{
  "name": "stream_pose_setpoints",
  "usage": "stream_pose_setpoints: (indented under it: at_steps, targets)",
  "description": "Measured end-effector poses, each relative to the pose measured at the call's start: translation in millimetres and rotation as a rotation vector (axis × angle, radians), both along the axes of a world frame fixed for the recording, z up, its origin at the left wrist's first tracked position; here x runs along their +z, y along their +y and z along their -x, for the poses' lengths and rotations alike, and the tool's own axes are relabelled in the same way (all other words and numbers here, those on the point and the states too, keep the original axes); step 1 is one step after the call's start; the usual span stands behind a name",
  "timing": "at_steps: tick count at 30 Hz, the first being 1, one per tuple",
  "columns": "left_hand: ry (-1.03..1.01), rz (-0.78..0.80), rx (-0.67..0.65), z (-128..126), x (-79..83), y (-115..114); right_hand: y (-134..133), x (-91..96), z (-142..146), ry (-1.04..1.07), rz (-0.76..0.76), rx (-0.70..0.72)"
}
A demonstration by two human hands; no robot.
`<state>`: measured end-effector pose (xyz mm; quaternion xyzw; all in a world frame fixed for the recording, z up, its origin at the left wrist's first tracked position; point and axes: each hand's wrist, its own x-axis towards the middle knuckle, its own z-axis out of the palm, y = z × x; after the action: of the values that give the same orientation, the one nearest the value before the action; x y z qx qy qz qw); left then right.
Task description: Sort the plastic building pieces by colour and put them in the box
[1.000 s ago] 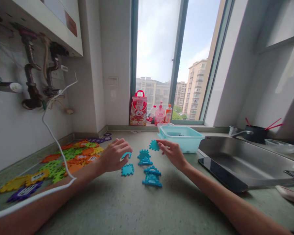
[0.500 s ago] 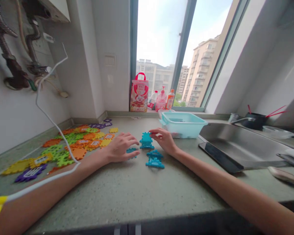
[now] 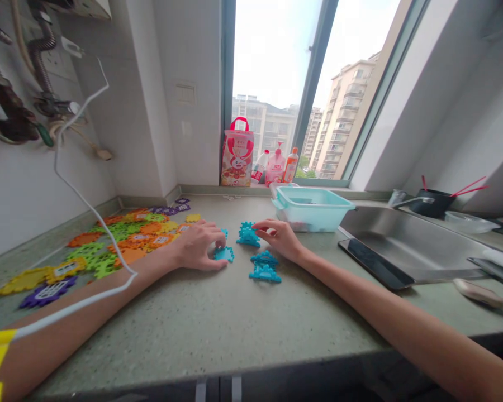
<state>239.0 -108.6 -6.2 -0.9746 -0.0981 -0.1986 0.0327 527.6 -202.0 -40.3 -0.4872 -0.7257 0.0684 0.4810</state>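
Now, on the green tabletop [image 3: 235, 329], the left hand [image 3: 198, 247] curls closed around a flat blue puzzle tile [image 3: 225, 254] lying there, while the right hand [image 3: 281, 239], fingers loosely open, touches a small blue tile stack [image 3: 247, 235] just beside it.

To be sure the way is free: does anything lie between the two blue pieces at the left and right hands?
Nothing visible. Between the flat blue piece in the left hand and the assembled blue piece touched by the right hand there is only bare counter; the blue stack lies nearer, aside.
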Motion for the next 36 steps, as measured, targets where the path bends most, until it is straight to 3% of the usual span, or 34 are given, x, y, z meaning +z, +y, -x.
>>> stream_pose_setpoints:
  at_steps: [5, 9, 13, 15, 19, 21, 27, 36]
  targets:
    - [-0.081, 0.046, 0.0, -5.4, -10.8, 2.1, 0.7, 1.0, -3.7, -0.021, -0.006, -0.035]
    - [-0.217, -0.065, -0.018, -5.8, -6.1, -3.5, -13.9, 12.1, 10.5, -0.125, -0.135, -0.077]
    - [-0.257, -0.138, -0.025, -6.8, 5.4, -18.3, -31.8, 22.7, 38.0, -0.094, -0.028, 0.078]
    - [-0.275, -0.121, -0.009, -10.5, 7.5, -23.9, -33.0, 24.5, 42.5, -0.015, 0.02, 0.078]
    - [-0.365, -0.023, 0.12, -23.5, -2.5, -20.3, -20.3, 23.8, 21.3, 0.16, -0.05, -0.075]
    - [-0.316, 0.05, 0.171, -29.8, -11.8, -13.3, -13.1, 22.7, 5.3, 0.184, -0.081, -0.154]
    - [-0.129, 0.214, 0.162, -36.7, -24.1, -11.8, -7.7, 22.0, -10.9, 0.104, -0.137, -0.222]
    - [-0.147, 0.153, 0.085, -35.0, -22.2, -23.5, -13.8, 24.3, -8.9, 0.406, 0.037, 0.039]
